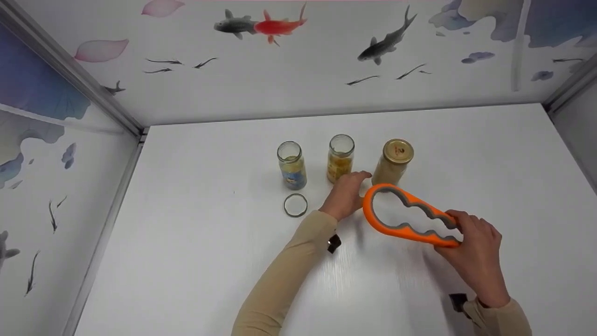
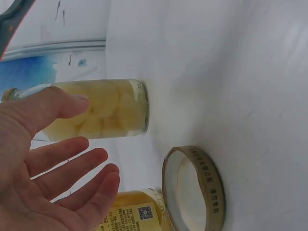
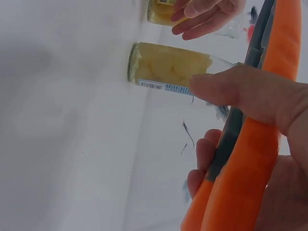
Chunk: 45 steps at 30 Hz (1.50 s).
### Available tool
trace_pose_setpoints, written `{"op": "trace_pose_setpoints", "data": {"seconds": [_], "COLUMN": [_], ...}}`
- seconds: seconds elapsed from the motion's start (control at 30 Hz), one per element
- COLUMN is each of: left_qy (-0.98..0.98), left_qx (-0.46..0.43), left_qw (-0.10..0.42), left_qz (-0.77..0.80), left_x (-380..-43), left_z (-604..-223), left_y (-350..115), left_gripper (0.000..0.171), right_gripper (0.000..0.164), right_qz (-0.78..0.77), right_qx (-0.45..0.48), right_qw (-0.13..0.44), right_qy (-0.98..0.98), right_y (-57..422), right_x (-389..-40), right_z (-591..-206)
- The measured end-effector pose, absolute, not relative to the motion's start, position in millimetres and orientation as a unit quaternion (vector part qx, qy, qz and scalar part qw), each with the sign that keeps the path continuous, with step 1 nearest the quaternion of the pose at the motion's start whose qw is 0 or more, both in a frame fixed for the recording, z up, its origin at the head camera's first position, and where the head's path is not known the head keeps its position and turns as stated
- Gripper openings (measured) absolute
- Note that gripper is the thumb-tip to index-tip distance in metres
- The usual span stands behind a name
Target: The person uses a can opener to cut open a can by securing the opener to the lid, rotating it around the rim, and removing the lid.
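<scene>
My right hand [image 1: 478, 254] grips the two arms of an orange jar opener with grey wavy inner edges [image 1: 396, 230], held up over the table. My left hand [image 1: 344, 193] reaches out with fingers spread, between the open middle jar [image 1: 339, 165] and the jar [image 1: 391, 170] with its gold lid [image 1: 398, 150] on. In the left wrist view, the thumb overlaps that lidded jar [image 2: 115, 108] of pale yellow fruit, and nothing lies in the palm. A loose lid [image 2: 214, 192] stands out there beside the base of the yellow-labelled jar [image 2: 130, 211].
Another open jar [image 1: 294, 175], blue-labelled, stands at the left of the row. In front of it lies a round lid [image 1: 295, 205] on the white table [image 1: 196, 242]. Panels printed with fish [image 1: 382, 46] wall the back and sides.
</scene>
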<state>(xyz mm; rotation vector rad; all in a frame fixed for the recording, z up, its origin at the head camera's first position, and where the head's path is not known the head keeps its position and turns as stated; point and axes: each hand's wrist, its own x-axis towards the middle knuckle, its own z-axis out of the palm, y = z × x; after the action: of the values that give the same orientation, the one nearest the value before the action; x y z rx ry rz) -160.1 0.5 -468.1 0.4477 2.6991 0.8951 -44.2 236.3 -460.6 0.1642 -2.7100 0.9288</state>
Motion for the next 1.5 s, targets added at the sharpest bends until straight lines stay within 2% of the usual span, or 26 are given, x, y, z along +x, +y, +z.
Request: {"op": "trace_pose_setpoints", "data": {"seconds": [0.37,0.57,1.0,1.1,1.3,1.5], "left_qy": [0.911,0.873,0.830,0.817,0.803,0.815], "left_qx": [0.117,0.113,0.109,0.094,0.082,0.089], "left_qw": [0.160,0.142,0.090,0.077,0.065,0.072], "left_qz": [0.361,0.452,0.539,0.564,0.587,0.569], "left_x": [-182.7,-191.0,-193.0,-192.5,-191.3,-190.6], "left_z": [-472.2,-480.1,-503.1,-508.0,-510.3,-511.2], "left_y": [17.1,23.2,45.0,48.9,52.2,51.0], "left_gripper": [0.070,0.078,0.090,0.086,0.062,0.058], "right_gripper": [0.049,0.050,0.050,0.050,0.048,0.049], "right_qz": [0.317,0.316,0.309,0.310,0.314,0.310], "right_qx": [0.046,0.044,0.040,0.040,0.038,0.038], "right_qw": [0.135,0.131,0.122,0.119,0.124,0.125], "right_qy": [-0.937,-0.939,-0.942,-0.942,-0.941,-0.942], "right_y": [242.2,243.7,243.9,243.5,243.1,243.6], "right_x": [-43.0,-41.7,-39.6,-40.2,-38.8,-38.2], "right_z": [-458.6,-458.6,-457.7,-457.3,-456.6,-457.8]}}
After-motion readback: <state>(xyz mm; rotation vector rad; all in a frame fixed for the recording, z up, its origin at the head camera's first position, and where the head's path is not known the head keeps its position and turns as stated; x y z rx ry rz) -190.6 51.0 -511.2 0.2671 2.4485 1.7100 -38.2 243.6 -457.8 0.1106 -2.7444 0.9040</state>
